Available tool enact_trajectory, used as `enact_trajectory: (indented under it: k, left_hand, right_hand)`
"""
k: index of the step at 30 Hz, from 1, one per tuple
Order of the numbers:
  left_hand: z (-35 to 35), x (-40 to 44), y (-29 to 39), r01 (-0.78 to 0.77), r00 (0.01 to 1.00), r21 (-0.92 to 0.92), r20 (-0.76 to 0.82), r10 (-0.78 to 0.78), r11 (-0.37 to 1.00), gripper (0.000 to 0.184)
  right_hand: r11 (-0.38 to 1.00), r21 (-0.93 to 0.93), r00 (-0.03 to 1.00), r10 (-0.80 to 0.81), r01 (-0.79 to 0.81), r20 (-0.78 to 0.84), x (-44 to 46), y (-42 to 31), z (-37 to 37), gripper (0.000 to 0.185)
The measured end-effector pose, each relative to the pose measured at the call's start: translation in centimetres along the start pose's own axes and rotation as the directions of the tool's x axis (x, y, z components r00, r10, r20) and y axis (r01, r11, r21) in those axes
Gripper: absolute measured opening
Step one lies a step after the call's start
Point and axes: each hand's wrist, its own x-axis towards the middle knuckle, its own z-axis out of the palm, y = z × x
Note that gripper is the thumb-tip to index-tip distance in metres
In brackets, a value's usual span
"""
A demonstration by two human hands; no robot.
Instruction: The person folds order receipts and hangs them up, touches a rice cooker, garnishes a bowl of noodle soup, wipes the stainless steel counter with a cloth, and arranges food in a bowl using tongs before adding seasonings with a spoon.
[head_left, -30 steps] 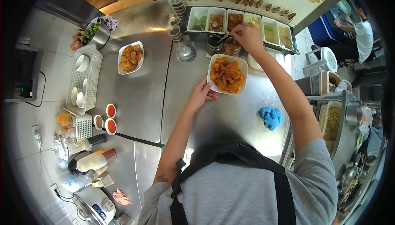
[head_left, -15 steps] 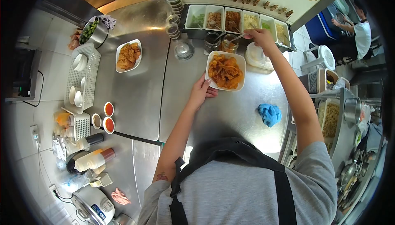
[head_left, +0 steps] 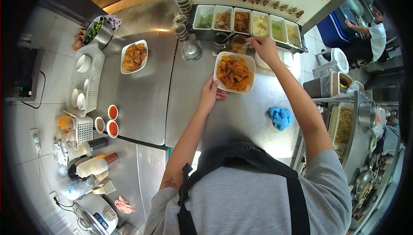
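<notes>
My left hand [head_left: 212, 93] grips the left side of a white square bowl [head_left: 253, 73], thumb at the rim and fingers partly hidden under it. Glossy orange-brown fried food [head_left: 235, 74] with strips on top fills the bowl. Just above the bowl, the fingers of my right hand [head_left: 264, 49] are pinched on the handle of a spoon [head_left: 246, 44]. Its lower end goes into a glass jar [head_left: 238, 46] of amber contents. To the left of that jar stands a dark jar [head_left: 221, 41] with its own utensil.
White tubs of toppings [head_left: 241, 21] line the back. A second bowl of fried food [head_left: 134, 57], sauce cups [head_left: 112, 128] and a white basket [head_left: 91, 84] are leftward. A blue cloth [head_left: 280, 118] lies at right. Another person [head_left: 377, 37] sits beyond the counter.
My right hand has come lower and left, bringing the spoon down into the amber jar. My left hand keeps its place at the bowl. The other person has shifted posture.
</notes>
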Motion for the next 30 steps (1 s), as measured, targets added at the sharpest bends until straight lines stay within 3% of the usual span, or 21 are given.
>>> enact_trajectory:
  k: [2,4,7,10,13,17,18,21,22,30]
  left_hand:
    - [0.0,-0.1,0.2,-0.002,1.0,0.002,-0.007,0.002,1.0,0.049]
    - [-0.2,-0.2,0.1,-0.007,1.0,0.002,-0.001,0.007,1.0,0.049]
    - [-0.4,-0.5,0.2,0.003,1.0,0.012,0.008,-0.003,1.0,0.051]
    - [-1.0,-1.2,0.1,0.042,0.999,-0.028,0.003,-0.042,0.999,0.053]
    - [-2.4,-1.9,-0.8,0.059,0.998,-0.078,-0.003,-0.06,0.995,0.055]
    - [-3.6,-3.0,-1.2,0.047,0.998,-0.084,-0.029,-0.049,0.995,0.055]
    - [-3.7,-3.2,-1.3,0.044,0.998,-0.083,-0.033,-0.047,0.996,0.054]
    - [-4.1,-3.6,-1.5,0.032,0.999,-0.08,-0.038,-0.036,0.996,0.053]
    - [-4.1,-3.7,-1.6,0.026,0.999,-0.081,-0.038,-0.029,0.996,0.052]
    - [-4.0,-4.5,-2.1,0.024,0.998,-0.071,-0.05,-0.028,0.997,0.049]
  right_hand:
    - [0.958,0.185,0.975,0.224,-0.218,-0.009,-0.2,0.6,-1.3,0.02]
    - [0.827,0.413,0.916,0.399,-0.382,0.048,-0.3,1.7,-2.0,0.022]
    - [0.65,0.67,0.921,0.363,-0.358,0.141,-1.4,2.9,-3.1,0.026]
    - [0.619,0.709,0.925,0.357,-0.338,0.129,-3.5,1.6,-4.6,0.028]
    - [0.754,0.602,0.955,0.294,-0.263,0.049,-7.0,-1.3,-6.2,0.026]
    - [0.972,0.23,0.991,0.083,-0.057,-0.104,-11.3,-3.4,-6.8,0.022]
    - [0.976,0.212,0.985,-0.007,0.045,-0.174,-12.1,-3.9,-6.5,0.016]
    - [0.965,-0.079,0.944,-0.26,0.248,-0.204,-12.8,-5.7,-6.9,0.012]
    - [0.944,-0.066,0.912,-0.329,0.323,-0.244,-12.7,-5.6,-6.4,0.01]
    - [0.881,-0.111,0.852,-0.472,0.459,-0.225,-13.8,-6.5,-4.4,0.012]
